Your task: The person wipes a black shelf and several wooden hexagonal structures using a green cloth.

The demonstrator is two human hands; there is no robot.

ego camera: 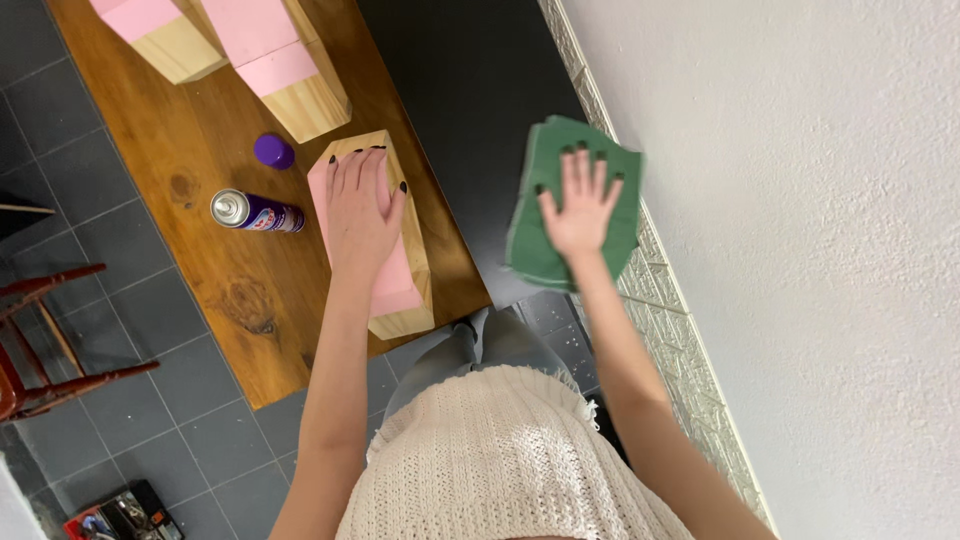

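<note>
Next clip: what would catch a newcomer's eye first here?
The right hand presses a green cloth flat, out beside the white wall. The left hand lies palm-down on a pink-topped wooden block at the wooden table's near end, with a spray can lying beside it.

Green cloth [570, 205], crumpled square, pressed flat under the right hand. Pink-topped wood block [385, 270] lies lengthwise on the table under the left hand.

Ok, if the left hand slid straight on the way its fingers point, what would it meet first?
The left hand lies flat on the pink-topped wooden block, fingers pointing up the table. Past the block's far edge, the next pink-topped block looks first in line, though the gap's depth is unclear.
</note>
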